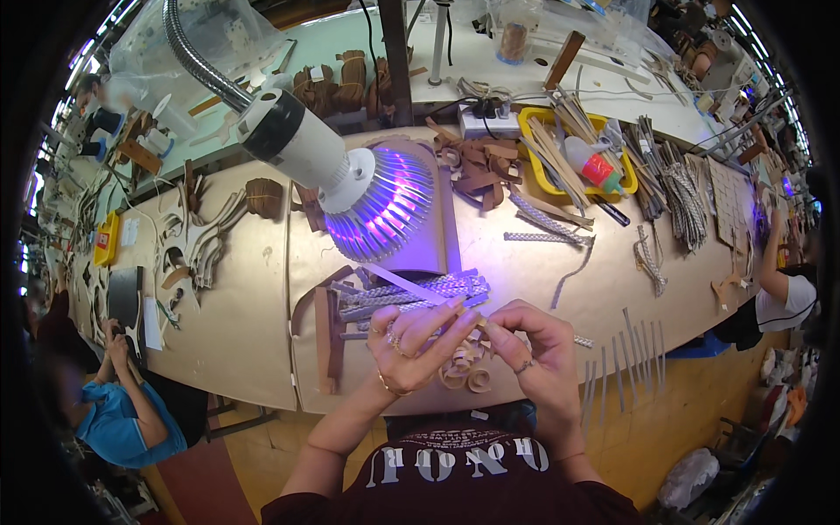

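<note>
Above the near edge of the table my left hand holds a narrow pale strip between its fingers, and the strip's free end slants up toward the lamp. Close beside it, my right hand pinches with thumb and forefinger at the strip's near end, by the left fingertips. The exact grip there is partly hidden. Just beyond the hands lies a bundle of braided grey straps. Below the fingers are curled tan ribbon pieces.
A lamp with a finned head glows purple over the table. Brown leather strips lie left of the bundle. A yellow basket holds sticks and a bottle. Thin grey strips hang over the right edge. Other people sit on both sides.
</note>
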The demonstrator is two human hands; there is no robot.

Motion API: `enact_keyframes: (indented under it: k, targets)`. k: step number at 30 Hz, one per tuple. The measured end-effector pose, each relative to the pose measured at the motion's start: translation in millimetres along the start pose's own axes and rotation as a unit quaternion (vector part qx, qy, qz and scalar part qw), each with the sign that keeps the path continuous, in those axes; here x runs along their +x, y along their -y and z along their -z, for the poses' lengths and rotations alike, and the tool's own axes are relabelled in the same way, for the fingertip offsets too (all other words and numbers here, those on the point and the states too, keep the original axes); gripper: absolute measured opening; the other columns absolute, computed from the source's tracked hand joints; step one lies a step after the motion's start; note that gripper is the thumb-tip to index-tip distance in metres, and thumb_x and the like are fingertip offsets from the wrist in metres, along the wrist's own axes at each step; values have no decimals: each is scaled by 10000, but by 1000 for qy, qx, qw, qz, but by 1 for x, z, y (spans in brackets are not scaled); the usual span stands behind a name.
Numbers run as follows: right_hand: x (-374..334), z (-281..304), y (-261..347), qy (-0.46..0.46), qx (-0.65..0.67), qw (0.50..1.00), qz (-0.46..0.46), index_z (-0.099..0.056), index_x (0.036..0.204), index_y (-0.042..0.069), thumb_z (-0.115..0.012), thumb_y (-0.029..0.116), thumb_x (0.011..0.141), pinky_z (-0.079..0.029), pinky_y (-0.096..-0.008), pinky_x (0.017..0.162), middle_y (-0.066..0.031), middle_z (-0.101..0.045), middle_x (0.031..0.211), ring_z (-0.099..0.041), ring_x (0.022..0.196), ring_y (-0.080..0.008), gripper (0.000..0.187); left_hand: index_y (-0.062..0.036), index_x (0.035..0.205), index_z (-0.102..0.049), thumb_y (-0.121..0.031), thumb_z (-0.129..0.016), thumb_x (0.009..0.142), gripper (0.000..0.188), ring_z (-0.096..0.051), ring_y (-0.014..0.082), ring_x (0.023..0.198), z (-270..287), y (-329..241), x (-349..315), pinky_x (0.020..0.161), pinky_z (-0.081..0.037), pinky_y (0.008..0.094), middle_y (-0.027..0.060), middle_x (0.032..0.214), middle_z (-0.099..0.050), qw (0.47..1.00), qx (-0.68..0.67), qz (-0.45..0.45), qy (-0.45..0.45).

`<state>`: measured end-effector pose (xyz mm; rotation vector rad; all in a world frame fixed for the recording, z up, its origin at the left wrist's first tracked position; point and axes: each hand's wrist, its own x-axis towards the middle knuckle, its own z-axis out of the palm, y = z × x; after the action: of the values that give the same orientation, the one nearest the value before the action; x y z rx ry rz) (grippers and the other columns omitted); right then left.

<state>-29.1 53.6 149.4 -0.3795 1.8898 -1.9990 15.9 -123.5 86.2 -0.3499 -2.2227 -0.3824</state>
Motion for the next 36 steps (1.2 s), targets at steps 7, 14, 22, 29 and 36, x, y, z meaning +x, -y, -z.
enact_keyframes:
  k: [7, 14, 22, 29, 36]
  targets:
    - [7, 3, -4, 2, 3, 1000, -17, -678, 941, -51, -635, 35, 916, -476, -260, 766, -64, -665, 875, -602, 830, -114, 99, -189, 1145, -729, -256, -726, 793, 358, -604, 49, 771, -5, 7, 3, 856, -381, 277, -28, 1163, -660, 1000, -16, -9, -2]
    - [8, 6, -13, 14, 18, 1000, -9, -672, 946, -60, -627, 19, 900, -487, -273, 788, -79, -668, 899, -610, 848, -129, 101, -71, 1097, -707, -72, -726, 779, 319, -652, 139, 725, -18, 8, 9, 637, -513, 282, 57, 1107, -676, 988, -149, -8, -40]
    - [11, 8, -20, 70, -32, 996, 52, -671, 971, -54, -611, 42, 908, -499, -298, 792, -119, -672, 940, -638, 856, -178, 129, 5, 1044, -695, -1, -714, 750, 294, -688, 212, 735, -12, 11, 10, 630, -577, 303, 115, 1041, -683, 973, -227, -2, -30]
    - [7, 6, -13, 67, 12, 998, 0, -687, 962, -64, -568, 103, 949, -488, -280, 755, -106, -655, 913, -606, 834, -155, 205, 35, 1036, -689, -50, -727, 786, 267, -686, 217, 742, -7, 23, 11, 633, -581, 308, 146, 1041, -685, 976, -205, -78, -13]
    - [9, 5, -11, 67, 2, 998, 3, -683, 965, -54, -584, 54, 937, -500, -303, 757, -119, -681, 901, -641, 807, -178, 150, 41, 1021, -690, -49, -730, 784, 257, -689, 215, 762, -5, 22, 14, 643, -587, 311, 139, 1024, -692, 979, -177, -102, -10]
